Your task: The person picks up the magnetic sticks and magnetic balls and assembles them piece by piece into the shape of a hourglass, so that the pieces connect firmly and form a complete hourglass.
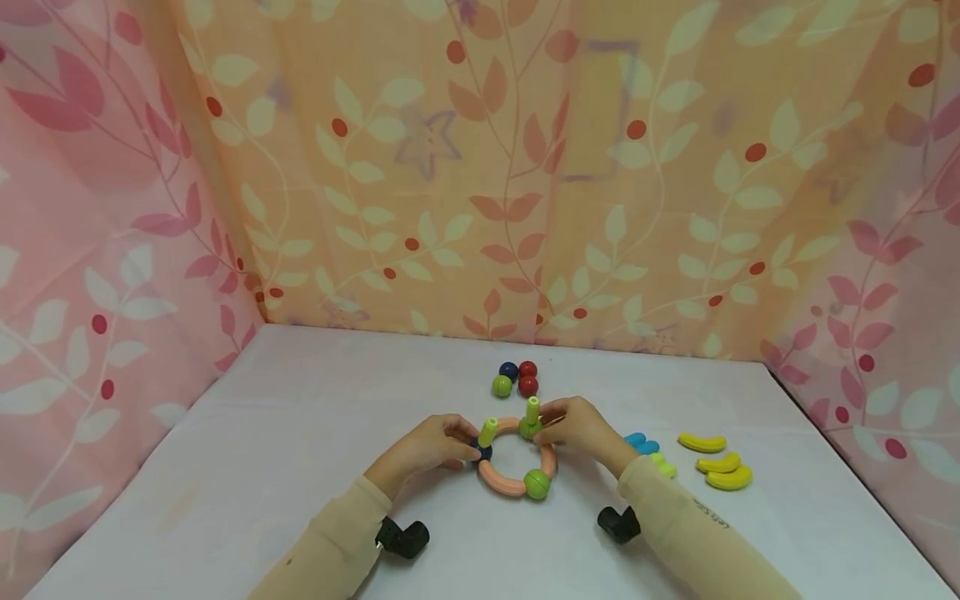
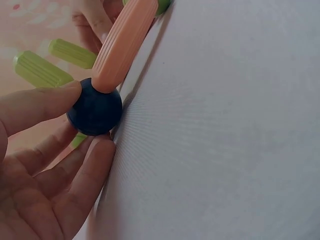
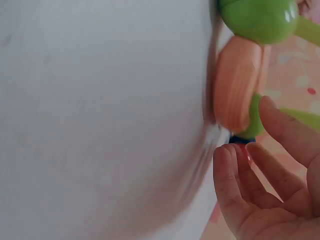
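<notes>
A ring of salmon curved pieces [image 1: 501, 482] joined by balls lies on the white table [image 1: 300, 433]. My left hand [image 1: 471, 447] pinches the ring's dark blue ball [image 2: 95, 112] between thumb [image 2: 35, 107] and fingers [image 2: 87, 167]. A light green stick [image 1: 488, 432] stands up from that ball. My right hand [image 1: 546, 423] holds the far green ball [image 3: 256, 120], which carries another upright green stick [image 1: 532, 410]. A third ball, green [image 1: 537, 483], closes the ring's near side. In the right wrist view the fingers [image 3: 280, 130] curl beside the green ball.
Behind the ring sits a cluster of loose balls [image 1: 517, 377]: dark blue, green and two red. Right of my right hand lie blue pieces [image 1: 641, 442], light green pieces [image 1: 663, 465] and three yellow curved pieces [image 1: 720, 463]. Patterned curtains [image 1: 480, 167] enclose the table.
</notes>
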A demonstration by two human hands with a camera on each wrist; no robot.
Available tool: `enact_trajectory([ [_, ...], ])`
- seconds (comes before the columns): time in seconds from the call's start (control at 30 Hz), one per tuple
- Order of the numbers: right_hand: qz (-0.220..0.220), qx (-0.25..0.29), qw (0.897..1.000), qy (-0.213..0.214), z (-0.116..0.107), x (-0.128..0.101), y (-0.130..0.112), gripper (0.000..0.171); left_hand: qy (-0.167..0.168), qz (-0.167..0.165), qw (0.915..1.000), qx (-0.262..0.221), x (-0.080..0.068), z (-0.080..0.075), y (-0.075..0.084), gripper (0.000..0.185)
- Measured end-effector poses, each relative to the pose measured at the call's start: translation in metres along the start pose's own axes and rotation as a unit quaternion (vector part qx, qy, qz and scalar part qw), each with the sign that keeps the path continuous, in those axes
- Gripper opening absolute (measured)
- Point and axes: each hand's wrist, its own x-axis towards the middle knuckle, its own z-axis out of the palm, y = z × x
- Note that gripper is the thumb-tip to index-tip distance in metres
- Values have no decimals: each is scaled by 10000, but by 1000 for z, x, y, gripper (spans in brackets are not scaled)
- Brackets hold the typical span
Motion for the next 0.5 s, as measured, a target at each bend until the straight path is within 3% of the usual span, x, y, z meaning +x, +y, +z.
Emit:
enact_trajectory([
  [0.27, 50, -252, 9995, 174, -41, -14, 19, 39, -27, -17, 10000, 65, 0, 1, 0, 32],
  [0.5, 148, -250, 9995, 144, -78, -17, 42, 46, 53, -53, 10000, 16, -1, -1, 0, 39],
])
